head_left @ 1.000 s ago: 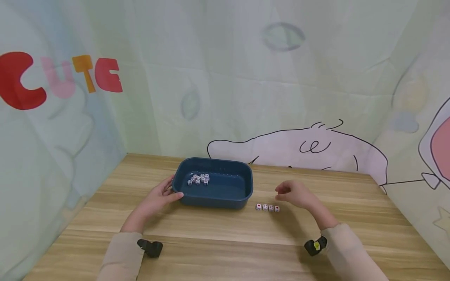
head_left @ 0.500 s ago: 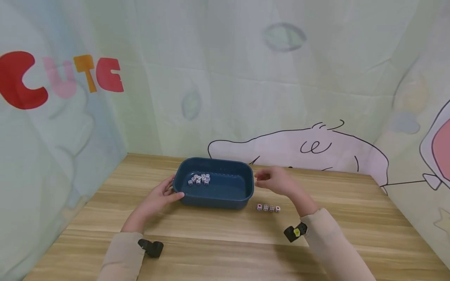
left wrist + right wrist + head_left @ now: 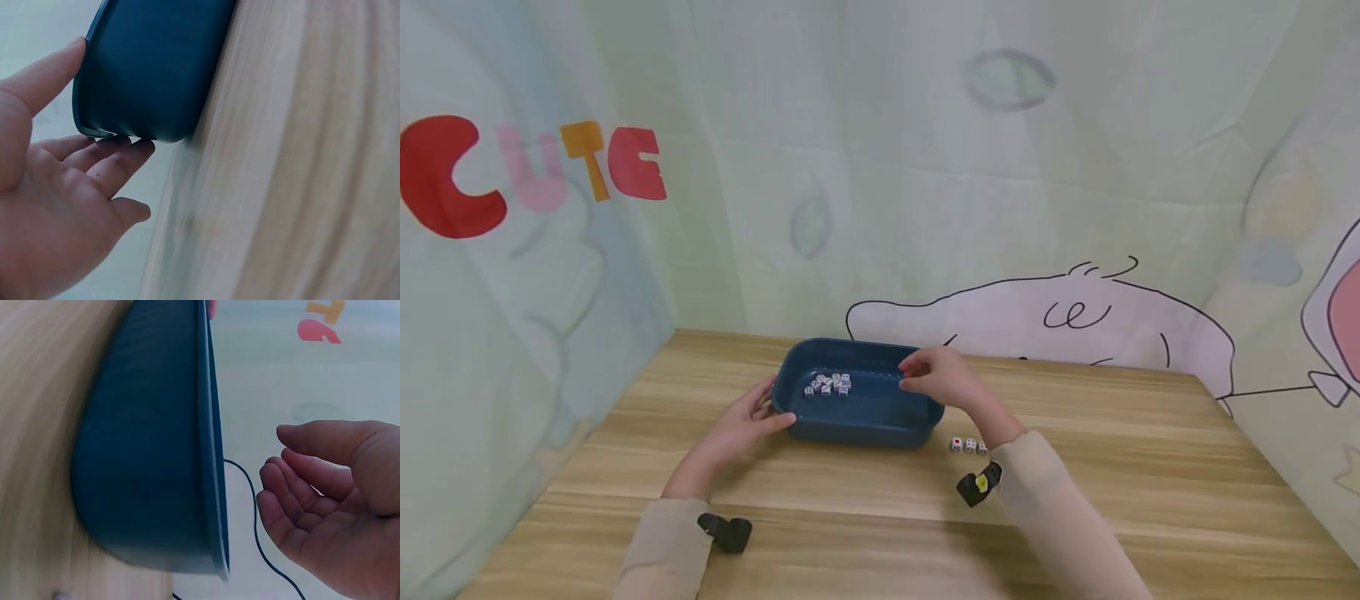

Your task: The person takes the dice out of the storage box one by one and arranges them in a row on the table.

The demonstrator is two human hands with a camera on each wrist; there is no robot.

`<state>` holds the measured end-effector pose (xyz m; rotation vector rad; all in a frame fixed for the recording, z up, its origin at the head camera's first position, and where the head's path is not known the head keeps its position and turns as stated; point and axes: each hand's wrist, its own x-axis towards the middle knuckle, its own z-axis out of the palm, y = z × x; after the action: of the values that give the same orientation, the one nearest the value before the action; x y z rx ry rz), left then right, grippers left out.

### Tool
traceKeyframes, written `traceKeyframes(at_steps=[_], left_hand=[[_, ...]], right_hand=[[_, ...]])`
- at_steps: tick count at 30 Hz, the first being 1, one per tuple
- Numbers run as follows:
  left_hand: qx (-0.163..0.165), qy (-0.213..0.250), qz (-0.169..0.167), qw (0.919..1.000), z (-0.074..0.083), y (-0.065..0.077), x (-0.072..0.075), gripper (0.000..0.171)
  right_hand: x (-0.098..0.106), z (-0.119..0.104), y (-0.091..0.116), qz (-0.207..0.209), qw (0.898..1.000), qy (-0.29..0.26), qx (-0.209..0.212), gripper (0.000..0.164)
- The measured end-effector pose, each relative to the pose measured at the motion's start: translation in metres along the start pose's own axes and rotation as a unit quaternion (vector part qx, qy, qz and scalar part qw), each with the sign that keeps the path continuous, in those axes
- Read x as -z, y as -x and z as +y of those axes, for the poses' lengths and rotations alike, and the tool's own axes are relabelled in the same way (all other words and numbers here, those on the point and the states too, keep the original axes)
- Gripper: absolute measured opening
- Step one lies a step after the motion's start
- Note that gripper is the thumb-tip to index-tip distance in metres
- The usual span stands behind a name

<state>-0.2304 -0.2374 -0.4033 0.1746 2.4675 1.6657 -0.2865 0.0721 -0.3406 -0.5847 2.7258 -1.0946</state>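
Note:
A dark blue plastic basin stands on the table, with several small white dice clustered at its left inside. My left hand holds the basin's near left corner, thumb at the rim and fingertips against the end wall, as the left wrist view also shows. Over the basin's right end hovers my right hand. Its fingers are loosely bent, and nothing shows between them and the thumb. A short row of dice lies on the table right of the basin, partly hidden by my right forearm.
The wooden table meets printed cloth walls at the back and sides. A black wrist camera sits at my left cuff, and another black camera at my right cuff.
My right hand has moved left, from above the table near the dice row to over the basin's right end. Its forearm now covers part of the row. The left hand stays put.

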Motion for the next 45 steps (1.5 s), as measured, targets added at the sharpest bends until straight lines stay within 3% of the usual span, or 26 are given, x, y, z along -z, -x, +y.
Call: traceKeyframes(at_steps=[11,24,37,45], left_hand=[[0.002,-0.003,-0.001,1.0,0.0,0.0,0.001,0.084],[-0.008,-0.001,-0.003,1.0,-0.004,0.001,0.002,0.083],[-0.007,-0.009,0.0,0.9999,-0.003,-0.001,0.002,0.082],[-0.006,-0.005,0.003,1.0,-0.002,0.0,0.001,0.082]], right_hand=[[-0.022,-0.006,-0.023,0.006,1.0,-0.024,0.01,0.025],[-0.048,-0.013,-0.047,-0.021,0.999,-0.021,0.02,0.027],[-0.066,-0.015,-0.062,-0.032,0.999,-0.007,0.011,0.023],[-0.073,-0.011,-0.073,-0.035,0.999,-0.003,-0.027,0.022]])
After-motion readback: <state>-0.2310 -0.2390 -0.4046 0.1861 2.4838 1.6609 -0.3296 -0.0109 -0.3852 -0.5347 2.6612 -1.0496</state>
